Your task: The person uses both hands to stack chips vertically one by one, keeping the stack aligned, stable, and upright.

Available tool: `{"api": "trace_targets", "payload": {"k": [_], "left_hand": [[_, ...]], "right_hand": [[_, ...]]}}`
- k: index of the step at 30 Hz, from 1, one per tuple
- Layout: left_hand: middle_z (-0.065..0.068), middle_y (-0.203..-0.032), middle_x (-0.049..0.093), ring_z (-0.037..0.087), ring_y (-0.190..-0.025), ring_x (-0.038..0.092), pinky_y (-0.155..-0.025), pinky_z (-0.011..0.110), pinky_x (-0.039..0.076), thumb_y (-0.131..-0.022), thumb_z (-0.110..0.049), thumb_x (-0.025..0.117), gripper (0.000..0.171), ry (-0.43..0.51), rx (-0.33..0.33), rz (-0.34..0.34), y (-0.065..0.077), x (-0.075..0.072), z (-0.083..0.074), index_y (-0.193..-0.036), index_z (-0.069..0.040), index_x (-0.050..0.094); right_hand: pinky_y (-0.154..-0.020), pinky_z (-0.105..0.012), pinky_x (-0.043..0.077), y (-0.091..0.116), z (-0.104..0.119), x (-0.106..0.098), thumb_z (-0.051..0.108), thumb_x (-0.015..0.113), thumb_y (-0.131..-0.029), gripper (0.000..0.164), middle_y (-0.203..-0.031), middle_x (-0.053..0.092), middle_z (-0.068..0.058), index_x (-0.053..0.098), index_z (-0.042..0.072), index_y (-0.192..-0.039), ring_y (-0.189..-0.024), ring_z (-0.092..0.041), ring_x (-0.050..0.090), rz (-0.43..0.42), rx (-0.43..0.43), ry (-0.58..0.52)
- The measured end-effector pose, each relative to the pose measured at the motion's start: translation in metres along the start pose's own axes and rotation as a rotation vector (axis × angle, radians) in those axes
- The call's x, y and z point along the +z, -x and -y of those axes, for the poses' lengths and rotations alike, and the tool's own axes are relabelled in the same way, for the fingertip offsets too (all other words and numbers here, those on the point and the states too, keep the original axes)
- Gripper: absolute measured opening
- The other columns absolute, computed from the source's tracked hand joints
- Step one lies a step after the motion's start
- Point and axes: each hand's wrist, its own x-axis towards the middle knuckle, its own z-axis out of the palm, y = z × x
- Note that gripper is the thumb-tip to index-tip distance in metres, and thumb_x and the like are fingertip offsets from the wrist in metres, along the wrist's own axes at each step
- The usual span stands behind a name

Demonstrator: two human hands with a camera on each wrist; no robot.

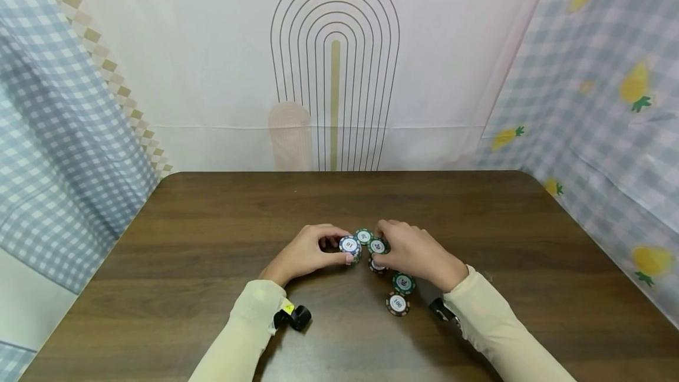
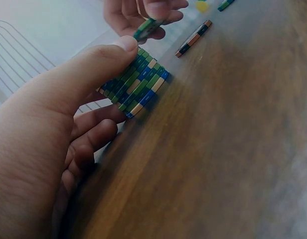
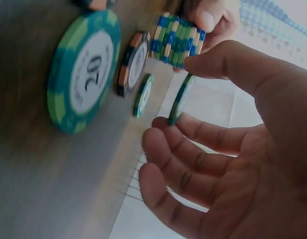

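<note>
My left hand (image 1: 307, 254) grips a stack of poker chips (image 1: 349, 245) between thumb and fingers. Green, blue and cream edges show along the stack (image 2: 138, 84), which stands on the table, and its top chip is blue and white. With thumb and fingertips, my right hand (image 1: 419, 253) pinches a green poker chip (image 3: 180, 99), held tilted just right of the stack. Beneath that hand lies a black-and-orange chip (image 3: 133, 64), partly covered by the thumb in the head view. Another green chip (image 1: 363, 236) lies flat just behind the stack.
Nearer to me on the brown wooden table (image 1: 212, 217) lie a green chip marked 20 (image 1: 404, 283) and a dark chip marked 100 (image 1: 398, 304). Patterned cloths (image 1: 212, 75) hang behind the table and at both sides.
</note>
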Motion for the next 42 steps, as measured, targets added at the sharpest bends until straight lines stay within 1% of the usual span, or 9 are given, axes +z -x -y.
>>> {"api": "trace_targets", "payload": {"k": [6, 11, 15, 20, 24, 26, 29, 34, 42], "left_hand": [[-0.009, -0.101, 0.073, 0.009, -0.085, 0.063, -0.074, 0.028, 0.054, -0.089, -0.036, 0.087, 0.042, 0.005, 0.002, 0.001, 0.0, 0.0, 0.0, -0.126, -0.019, 0.077], [-0.009, -0.102, 0.073, 0.009, -0.086, 0.064, -0.075, 0.029, 0.054, -0.09, -0.037, 0.086, 0.041, 0.011, 0.011, 0.005, 0.0, 0.0, -0.001, -0.126, -0.019, 0.077], [-0.009, -0.102, 0.073, 0.008, -0.086, 0.064, -0.075, 0.028, 0.054, -0.09, -0.036, 0.086, 0.042, 0.007, 0.006, 0.005, 0.0, -0.001, 0.0, -0.126, -0.019, 0.076], [-0.009, -0.103, 0.073, 0.008, -0.087, 0.064, -0.076, 0.028, 0.054, -0.09, -0.035, 0.086, 0.043, 0.005, -0.003, 0.013, 0.0, -0.001, -0.001, -0.127, -0.017, 0.076], [-0.008, -0.103, 0.073, 0.009, -0.087, 0.064, -0.077, 0.028, 0.055, -0.09, -0.032, 0.086, 0.041, 0.0, 0.006, 0.016, -0.001, -0.001, -0.001, -0.127, -0.016, 0.076], [-0.008, -0.103, 0.073, 0.009, -0.087, 0.064, -0.077, 0.028, 0.055, -0.09, -0.031, 0.086, 0.04, -0.003, 0.01, 0.018, -0.001, 0.0, -0.001, -0.126, -0.017, 0.076], [-0.008, -0.103, 0.072, 0.008, -0.088, 0.064, -0.077, 0.028, 0.054, -0.09, -0.032, 0.086, 0.041, -0.001, 0.007, 0.018, -0.001, 0.0, -0.001, -0.126, -0.017, 0.076], [-0.009, -0.101, 0.072, 0.009, -0.087, 0.064, -0.076, 0.028, 0.054, -0.09, -0.033, 0.086, 0.04, -0.003, 0.009, 0.016, -0.001, 0.0, 0.0, -0.125, -0.017, 0.076], [-0.009, -0.101, 0.072, 0.008, -0.086, 0.063, -0.076, 0.029, 0.054, -0.09, -0.032, 0.087, 0.04, -0.007, 0.017, 0.018, 0.0, 0.0, -0.001, -0.125, -0.017, 0.076]], "right_hand": [[-0.058, -0.032, 0.047, -0.002, 0.006, 0.007, 0.025, 0.079, -0.091, 0.026, -0.093, 0.063, 0.002, 0.067, 0.01, -0.109, -0.068, -0.012, 0.055, -0.006, -0.039, -0.003], [-0.059, -0.031, 0.048, -0.002, 0.007, 0.007, 0.025, 0.079, -0.091, 0.027, -0.096, 0.065, 0.001, 0.068, 0.01, -0.111, -0.069, -0.011, 0.055, -0.019, -0.048, -0.012], [-0.058, -0.029, 0.048, -0.001, 0.008, 0.006, 0.025, 0.077, -0.092, 0.026, -0.098, 0.065, 0.002, 0.068, 0.011, -0.112, -0.069, -0.009, 0.055, -0.034, -0.079, -0.022], [-0.059, -0.027, 0.047, 0.0, 0.009, 0.008, 0.023, 0.076, -0.093, 0.028, -0.104, 0.063, 0.002, 0.067, 0.011, -0.116, -0.072, -0.008, 0.054, -0.063, -0.159, -0.046], [-0.064, -0.025, 0.048, -0.001, 0.009, 0.013, 0.019, 0.076, -0.094, 0.033, -0.111, 0.063, 0.001, 0.067, 0.009, -0.124, -0.076, -0.007, 0.054, -0.072, -0.245, -0.084], [-0.067, -0.025, 0.049, -0.001, 0.009, 0.016, 0.017, 0.076, -0.094, 0.035, -0.113, 0.063, 0.001, 0.067, 0.008, -0.126, -0.078, -0.006, 0.055, -0.083, -0.274, -0.089], [-0.071, -0.025, 0.051, -0.001, 0.009, 0.018, 0.016, 0.076, -0.094, 0.036, -0.114, 0.064, 0.0, 0.067, 0.006, -0.127, -0.082, -0.007, 0.057, -0.103, -0.287, -0.078], [-0.072, -0.026, 0.053, -0.002, 0.009, 0.021, 0.019, 0.078, -0.097, 0.038, -0.115, 0.064, -0.001, 0.067, 0.007, -0.13, -0.085, -0.008, 0.06, -0.104, -0.281, -0.07], [-0.073, -0.026, 0.051, -0.002, 0.007, 0.023, 0.021, 0.077, -0.099, 0.042, -0.117, 0.064, -0.001, 0.067, 0.011, -0.139, -0.088, -0.012, 0.061, -0.108, -0.264, -0.087]]}}
